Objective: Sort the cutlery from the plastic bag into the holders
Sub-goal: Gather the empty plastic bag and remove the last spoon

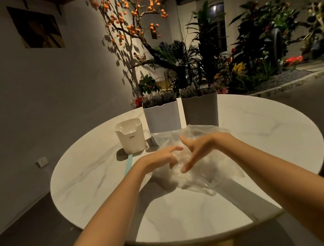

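Observation:
A crumpled clear plastic bag [205, 171] lies in the middle of the round white marble table [264, 127]. Both hands are over the bag's near left part. My left hand [158, 157] has its fingers bent down onto the plastic. My right hand [197, 149] has its fingers stretched towards the left hand, tips on the bag. Whether either hand pinches the plastic cannot be told. Behind the bag stand two tall holders, a white one [162, 116] and a grey one [200, 110], both full of dark wrapped cutlery. A small white holder [130, 136] stands at the left, nothing visible inside.
A pale blue strip [128, 164] lies on the table in front of the small holder. Behind the table are plants and a tree with orange fruit [133, 9]. A grey wall with a socket [41, 162] is at the left.

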Action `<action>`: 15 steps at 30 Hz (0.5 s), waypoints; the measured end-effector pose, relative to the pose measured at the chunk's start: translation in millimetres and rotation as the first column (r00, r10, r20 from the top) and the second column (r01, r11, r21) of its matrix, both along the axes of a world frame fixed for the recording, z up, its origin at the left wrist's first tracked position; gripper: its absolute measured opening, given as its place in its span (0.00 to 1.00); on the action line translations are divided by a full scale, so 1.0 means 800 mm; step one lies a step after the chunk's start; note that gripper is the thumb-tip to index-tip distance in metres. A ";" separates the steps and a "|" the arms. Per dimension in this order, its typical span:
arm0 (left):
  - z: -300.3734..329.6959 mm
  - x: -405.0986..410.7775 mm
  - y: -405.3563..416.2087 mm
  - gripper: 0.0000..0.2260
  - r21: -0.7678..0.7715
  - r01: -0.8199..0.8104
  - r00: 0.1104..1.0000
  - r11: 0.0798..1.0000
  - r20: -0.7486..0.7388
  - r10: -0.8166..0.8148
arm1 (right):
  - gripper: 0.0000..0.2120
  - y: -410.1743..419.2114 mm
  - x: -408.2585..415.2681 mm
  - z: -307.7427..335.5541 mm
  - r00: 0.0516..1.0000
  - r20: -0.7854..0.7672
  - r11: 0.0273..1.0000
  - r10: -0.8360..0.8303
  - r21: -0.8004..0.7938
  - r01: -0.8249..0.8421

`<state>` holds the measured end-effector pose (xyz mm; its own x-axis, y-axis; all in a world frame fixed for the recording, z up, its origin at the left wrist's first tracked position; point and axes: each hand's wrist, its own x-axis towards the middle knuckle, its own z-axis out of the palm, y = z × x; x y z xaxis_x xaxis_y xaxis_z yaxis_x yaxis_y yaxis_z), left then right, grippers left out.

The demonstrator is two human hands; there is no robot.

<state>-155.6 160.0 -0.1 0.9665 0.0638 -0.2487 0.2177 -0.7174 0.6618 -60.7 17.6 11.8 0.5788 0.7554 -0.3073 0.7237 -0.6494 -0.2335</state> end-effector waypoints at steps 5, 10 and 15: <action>-0.019 0.004 0.019 0.38 0.100 0.103 0.986 0.990 -0.141 -0.088 | 0.56 0.014 -0.001 -0.046 0.986 0.163 0.997 0.042 -0.077 -0.030; -0.018 0.010 0.018 0.41 0.191 0.071 0.995 0.979 -0.088 -0.055 | 0.62 0.007 0.009 -0.019 0.961 0.269 0.998 -0.056 0.037 0.048; -0.027 0.022 0.021 0.41 0.178 -0.030 0.990 0.984 0.141 0.005 | 0.61 -0.004 0.022 -0.020 0.959 0.249 0.990 -0.135 0.077 0.120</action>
<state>-137.7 176.8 -21.8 0.9891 0.1125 -0.0947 0.1462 -0.8242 0.5472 -43.3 14.2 -4.5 0.7244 0.6830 -0.0938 0.6763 -0.7304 -0.0952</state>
